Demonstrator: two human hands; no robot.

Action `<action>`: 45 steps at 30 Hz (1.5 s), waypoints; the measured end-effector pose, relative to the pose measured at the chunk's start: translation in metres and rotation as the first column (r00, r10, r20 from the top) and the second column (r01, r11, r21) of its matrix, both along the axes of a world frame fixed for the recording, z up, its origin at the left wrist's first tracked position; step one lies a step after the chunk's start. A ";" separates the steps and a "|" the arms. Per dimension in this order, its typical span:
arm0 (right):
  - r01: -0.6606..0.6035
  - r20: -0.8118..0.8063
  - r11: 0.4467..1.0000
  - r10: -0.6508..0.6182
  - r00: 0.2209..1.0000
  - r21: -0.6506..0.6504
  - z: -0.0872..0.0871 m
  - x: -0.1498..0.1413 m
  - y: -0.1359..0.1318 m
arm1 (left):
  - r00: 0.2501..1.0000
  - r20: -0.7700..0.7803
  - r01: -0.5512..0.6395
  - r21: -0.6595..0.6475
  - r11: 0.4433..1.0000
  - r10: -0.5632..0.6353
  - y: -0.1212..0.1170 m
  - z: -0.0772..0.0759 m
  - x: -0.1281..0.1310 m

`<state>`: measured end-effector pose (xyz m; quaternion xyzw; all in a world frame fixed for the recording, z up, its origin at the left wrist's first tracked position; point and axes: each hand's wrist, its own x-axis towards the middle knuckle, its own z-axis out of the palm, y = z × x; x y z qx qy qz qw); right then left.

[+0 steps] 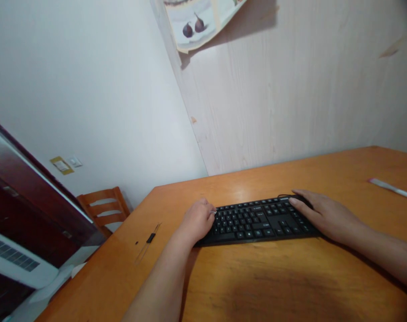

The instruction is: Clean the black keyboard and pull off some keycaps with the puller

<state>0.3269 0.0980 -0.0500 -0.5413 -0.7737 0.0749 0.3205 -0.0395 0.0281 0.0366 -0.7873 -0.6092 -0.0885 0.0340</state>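
Observation:
A black computer keyboard (257, 222) lies on the orange wooden table (257, 277), tilted in the view. My left hand (196, 221) rests at its left end with the fingers curled, and a small silvery tip shows at the fingertips. I cannot tell what that tip belongs to. My right hand (324, 214) lies at the keyboard's far right corner. Under its fingers sits a dark computer mouse (302, 201), mostly hidden, with a black cable (283, 195) looping behind it.
A small black clip on a thin wire (150, 238) lies left of the keyboard. A white strip (392, 189) lies at the right. An orange wooden chair (104, 208) stands beyond the table's left edge, next to dark red furniture (29, 210). A fig poster (193, 22) hangs above.

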 end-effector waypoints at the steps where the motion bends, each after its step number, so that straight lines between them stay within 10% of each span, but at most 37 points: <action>1: 0.001 -0.001 1.000 -0.001 1.000 0.002 0.000 0.000 0.000 | 1.000 -0.006 0.006 -0.013 1.000 -0.006 -0.001 0.000 0.001; 45: 0.028 0.044 0.999 -0.028 0.999 -0.020 0.012 -0.005 -0.008 | 0.979 0.024 0.203 -0.245 0.948 -0.204 -0.031 0.032 0.022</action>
